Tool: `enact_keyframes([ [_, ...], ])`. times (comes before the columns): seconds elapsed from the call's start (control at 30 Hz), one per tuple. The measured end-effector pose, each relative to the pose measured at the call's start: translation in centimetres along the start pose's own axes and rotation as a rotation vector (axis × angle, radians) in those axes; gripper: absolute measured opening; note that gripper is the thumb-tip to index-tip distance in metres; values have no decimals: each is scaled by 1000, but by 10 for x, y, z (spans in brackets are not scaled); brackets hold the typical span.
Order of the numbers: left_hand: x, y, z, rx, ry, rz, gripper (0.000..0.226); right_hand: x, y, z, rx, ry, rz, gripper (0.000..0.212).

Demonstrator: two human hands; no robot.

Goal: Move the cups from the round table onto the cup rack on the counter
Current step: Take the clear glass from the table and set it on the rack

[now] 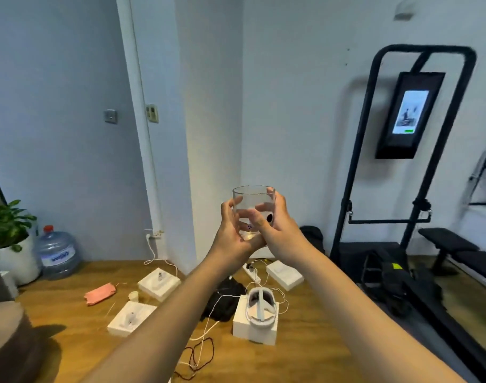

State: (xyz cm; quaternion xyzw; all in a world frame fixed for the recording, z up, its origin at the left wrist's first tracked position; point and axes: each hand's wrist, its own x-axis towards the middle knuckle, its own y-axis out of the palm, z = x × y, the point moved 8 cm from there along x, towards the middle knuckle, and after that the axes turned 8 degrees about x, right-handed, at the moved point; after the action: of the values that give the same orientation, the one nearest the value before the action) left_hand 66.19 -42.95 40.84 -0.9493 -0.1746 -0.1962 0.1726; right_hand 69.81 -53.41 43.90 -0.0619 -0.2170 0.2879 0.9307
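Observation:
A clear glass cup [251, 197] with small dark marks near its base is held upright in the air in front of me, at arm's length. My left hand [232, 230] wraps its left side and cradles the base. My right hand [275, 225] grips the right side, with fingers curled across the front. Neither the round table nor the cup rack is in view.
On the wooden floor below lie several white boxes [159, 283], a white headset [261, 304] on a box, a black bag [225, 297], cables and a power strip [251, 270]. A water bottle [58, 254] and a potted plant [6, 230] stand left. Black gym equipment [402, 161] stands right.

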Motion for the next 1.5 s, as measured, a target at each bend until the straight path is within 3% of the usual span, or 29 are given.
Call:
enact_keyframes([
  [0.33, -25, 187, -70, -143, 143, 298, 93, -129, -161, 17, -230, 71, -307, 105],
  [0.7, -123, 454, -200, -311, 294, 655, 92, -344, -388, 38, -255, 150, -663, 89],
  [0.9, -202, 598, -272, -372, 312, 772, 101, -474, -498, 52, -283, 205, -788, 89],
  [1.03, -252, 686, -316, -422, 307, 796, 94, -557, -564, 66, -320, 230, -864, 85],
  [1.5, -372, 929, -435, -542, 349, 959, 85, -764, -756, 69, -398, 338, -1088, 95],
])
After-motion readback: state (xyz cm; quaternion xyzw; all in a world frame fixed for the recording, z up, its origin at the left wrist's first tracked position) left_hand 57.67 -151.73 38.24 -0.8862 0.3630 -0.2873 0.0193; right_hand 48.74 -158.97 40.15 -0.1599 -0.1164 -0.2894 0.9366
